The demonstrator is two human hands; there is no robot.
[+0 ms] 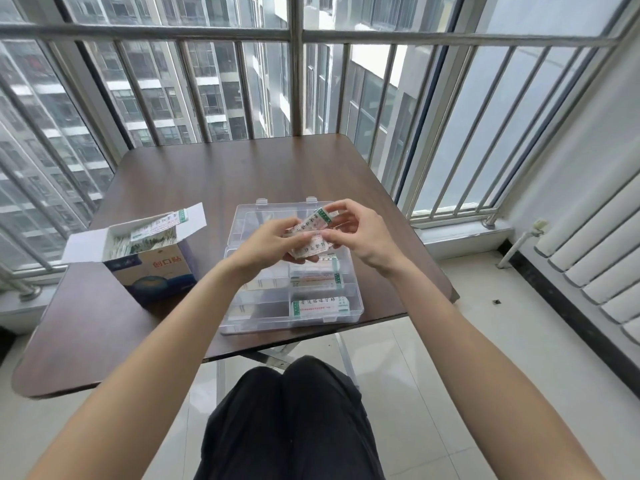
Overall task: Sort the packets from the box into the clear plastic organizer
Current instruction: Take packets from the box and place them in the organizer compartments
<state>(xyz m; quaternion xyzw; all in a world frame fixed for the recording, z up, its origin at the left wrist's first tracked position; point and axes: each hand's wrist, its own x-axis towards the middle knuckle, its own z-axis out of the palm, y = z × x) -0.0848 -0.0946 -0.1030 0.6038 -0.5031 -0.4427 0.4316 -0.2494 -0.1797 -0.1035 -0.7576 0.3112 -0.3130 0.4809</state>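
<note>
Head view: we are sitting at the brown table (166, 174), the blue box (157, 271) standing left of the clear organizer (349, 306). Above it, our left hand (268, 242) and right hand (360, 233) are both pinching packets (311, 226).

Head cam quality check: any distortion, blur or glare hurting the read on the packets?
Head view: wide-angle bends the window bars; daylight is soft, no harsh shadows; the white green-edged packets pinched by left hand and right hand are slightly soft, print unreadable; the clear plastic organizer shows mild sheen.
</note>
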